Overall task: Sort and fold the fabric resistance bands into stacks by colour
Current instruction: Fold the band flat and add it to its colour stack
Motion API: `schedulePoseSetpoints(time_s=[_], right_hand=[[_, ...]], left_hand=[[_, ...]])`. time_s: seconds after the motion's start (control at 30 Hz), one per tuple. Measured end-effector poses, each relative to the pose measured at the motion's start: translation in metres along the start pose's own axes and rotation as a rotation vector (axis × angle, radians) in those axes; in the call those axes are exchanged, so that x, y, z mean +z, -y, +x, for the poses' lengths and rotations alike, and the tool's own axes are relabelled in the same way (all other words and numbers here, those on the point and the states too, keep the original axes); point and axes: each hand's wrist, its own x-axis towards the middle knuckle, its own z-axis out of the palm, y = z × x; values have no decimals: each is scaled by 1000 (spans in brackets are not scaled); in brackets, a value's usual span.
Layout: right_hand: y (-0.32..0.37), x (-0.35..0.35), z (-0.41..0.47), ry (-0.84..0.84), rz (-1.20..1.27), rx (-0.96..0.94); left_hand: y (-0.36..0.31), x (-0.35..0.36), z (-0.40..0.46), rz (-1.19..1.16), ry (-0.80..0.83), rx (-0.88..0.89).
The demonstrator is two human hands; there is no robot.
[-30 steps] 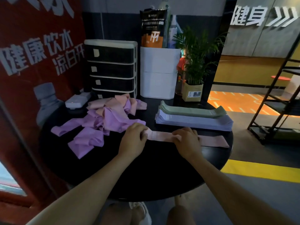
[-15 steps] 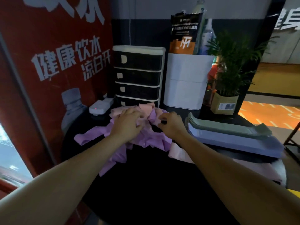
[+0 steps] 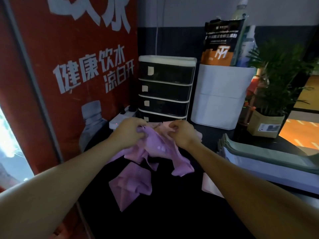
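Left hand: your left hand (image 3: 128,131) sits at about 11 o'clock from the middle of the surface (image 3: 172,213), fingers curled into the purple bands (image 3: 160,150) and gripping a fold of them.
Right hand: your right hand (image 3: 181,133) is just beside the left, at about 12 o'clock, fingers curled and pinching cloth at the top of the same heap (whether it has purple or pink between the fingertips, cannot tell).
Loose heap: purple bands bunched under both hands, hanging in folds toward you; a pink band (image 3: 164,125) peeks out between the hands at the far edge.
Stray piece: one purple band (image 3: 131,183) lies crumpled and apart from the heap, at 9 o'clock from centre, flat on the surface.
Sorted stacks: green stack (image 3: 259,149) on top of the pale lilac stack (image 3: 267,168), at 3 o'clock, well apart from your hands.
Pink strip: a folded pink band (image 3: 209,186) lies at 4 o'clock, partly hidden by your right forearm.
Background: drawer unit (image 3: 165,88) at 12 o'clock behind the heap; white bin (image 3: 221,99) and potted plant (image 3: 276,87) at 1 to 2 o'clock.
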Motion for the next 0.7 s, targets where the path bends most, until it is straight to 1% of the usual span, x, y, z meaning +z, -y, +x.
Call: schedulePoseSetpoints(time_s=[0.1, 0.17, 0.2, 0.23, 0.27, 0.33, 0.4, 0.5, 0.53, 0.63, 0.7], right_hand=[[4, 7, 5, -30, 25, -9], [5, 14, 7, 5, -22, -39], [5, 18, 7, 41, -65, -55], [5, 21, 8, 84, -108, -54], [5, 24, 7, 125, -155, -29], [2, 28, 8, 164, -230, 18], [-6, 32, 8, 152, -234, 42], [-10, 28, 3, 89, -238, 34], [-8, 23, 2, 60, -203, 26], [6, 0, 2, -18, 18, -15], [16, -17, 3, -81, 147, -43]], left_hand=[[17, -14, -2, 28, -93, -22], [29, -16, -5, 35, -148, -74], [34, -16, -6, 37, -147, -106], [40, -14, -7, 32, -89, -140], [44, -12, -9, 27, 20, -158], [49, -6, -13, 37, 266, -138], [50, -3, -17, 77, 389, -129], [44, -5, -16, 80, 428, -148], [41, -8, -14, 67, 431, -147], [28, -17, -11, -69, 428, -167], [19, -19, -8, -174, 362, -195]])
